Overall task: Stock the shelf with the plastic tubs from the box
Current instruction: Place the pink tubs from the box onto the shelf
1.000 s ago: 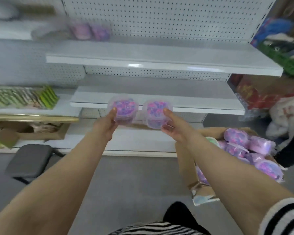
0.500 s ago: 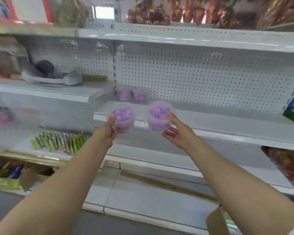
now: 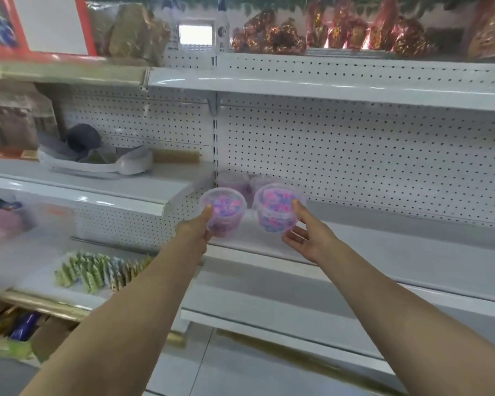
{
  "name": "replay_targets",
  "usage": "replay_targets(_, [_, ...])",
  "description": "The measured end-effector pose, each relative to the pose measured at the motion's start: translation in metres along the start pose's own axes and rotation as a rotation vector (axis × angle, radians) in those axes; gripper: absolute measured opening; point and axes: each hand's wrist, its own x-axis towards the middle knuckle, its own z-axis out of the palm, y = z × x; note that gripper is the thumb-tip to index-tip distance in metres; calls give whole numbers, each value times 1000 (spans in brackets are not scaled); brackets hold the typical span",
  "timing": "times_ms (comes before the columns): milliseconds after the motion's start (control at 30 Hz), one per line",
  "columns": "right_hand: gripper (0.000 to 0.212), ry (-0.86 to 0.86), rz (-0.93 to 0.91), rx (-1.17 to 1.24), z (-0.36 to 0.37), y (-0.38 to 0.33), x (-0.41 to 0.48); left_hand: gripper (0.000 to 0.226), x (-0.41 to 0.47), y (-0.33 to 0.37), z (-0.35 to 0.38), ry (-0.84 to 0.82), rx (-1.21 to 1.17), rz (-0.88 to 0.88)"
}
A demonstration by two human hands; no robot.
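- The room is a shop aisle with white metal racks, and the back wall of the racks is a white pegboard with small holes.
- The shelf in the middle of the view is a plain white board. Its right part is bare.
- Above it is another white board. On top of the rack stand shiny packets in red and gold foil.
- On the neighbouring rack at the left lies a white and grey object, too blurred to name. One level lower lies a row of green packets.
- At the back left corner of the shelf, against the pegboard, stand two more tubs. They are side by side and look pale purple.
- The left hand grips the left tub, with the thumb on the near edge of the lid and the fingers curled around the side.
- The right hand holds the right tub, with the thumb on the rim and the fingers spread under the base.
- Both tubs are small, round and of clear plastic with a clear lid. Inside are many small pieces in pink, purple and blue.
- The two held tubs are close beside each other over the front left part of the shelf, in front of the two at the back. It cannot be told whether their bases touch the board.
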Motion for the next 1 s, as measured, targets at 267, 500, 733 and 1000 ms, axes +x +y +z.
replay_targets(267, [61,102,-5,23,13,8,34,62,70,-3,4,-49,110,-11])
replay_targets(500, [64,185,-19,28,26,19,52,65,101,1,1,-13,440,254])
replay_targets(733, [67,237,-41,-55,31,34,58,32,102,-2,-2,-335,544,817])
replay_targets(1000, [63,392,-91,-177,40,37,56,34,116,-3,-9,-417,637,882])
